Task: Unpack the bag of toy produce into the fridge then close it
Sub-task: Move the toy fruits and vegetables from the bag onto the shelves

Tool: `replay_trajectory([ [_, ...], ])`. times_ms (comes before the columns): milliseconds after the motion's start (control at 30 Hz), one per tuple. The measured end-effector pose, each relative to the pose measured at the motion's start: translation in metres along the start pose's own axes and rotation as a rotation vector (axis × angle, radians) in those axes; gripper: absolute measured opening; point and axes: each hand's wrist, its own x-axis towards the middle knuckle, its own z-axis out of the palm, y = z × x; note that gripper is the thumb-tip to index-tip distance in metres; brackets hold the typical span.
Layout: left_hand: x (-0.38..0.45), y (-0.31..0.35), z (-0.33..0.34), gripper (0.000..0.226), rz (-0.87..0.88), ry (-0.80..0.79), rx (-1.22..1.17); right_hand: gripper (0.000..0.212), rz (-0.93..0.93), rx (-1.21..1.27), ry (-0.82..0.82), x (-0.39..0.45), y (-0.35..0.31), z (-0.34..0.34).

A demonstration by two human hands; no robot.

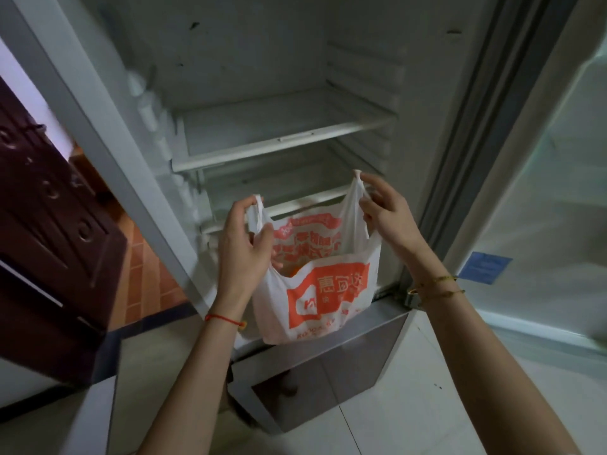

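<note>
A white plastic bag (323, 290) with orange-red print hangs in front of the open fridge (262, 70). My left hand (244, 244) grips its left handle and my right hand (382, 208) pinches its right handle, so the mouth is pulled apart. Something orange shows inside the bag; the rest of its contents is hidden. Behind and above the bag is a bare white shelf (279, 152), with a lower shelf edge (295, 205) just behind the bag's top.
The fridge door (542, 159) stands open at the right. Below the bag is a closed grey lower compartment (322, 366). A dark wooden cabinet (49, 224) stands at the left over orange floor tiles (144, 274). White floor tiles lie underfoot.
</note>
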Motion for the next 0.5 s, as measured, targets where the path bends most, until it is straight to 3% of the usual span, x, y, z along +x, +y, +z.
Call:
replay_trajectory([
  [233, -0.013, -0.023, 0.003, 0.041, -0.050, 0.010, 0.012, 0.051, 0.027, -0.054, -0.077, 0.008, 0.034, -0.004],
  [367, -0.025, -0.027, 0.004, 0.041, -0.098, 0.016, 0.079, 0.040, 0.043, -0.241, -0.073, 0.003, 0.045, -0.008],
  [500, -0.039, -0.025, 0.010, 0.045, -0.069, 0.040, 0.187, 0.052, 0.050, -0.413, -0.105, -0.004, 0.064, -0.017],
])
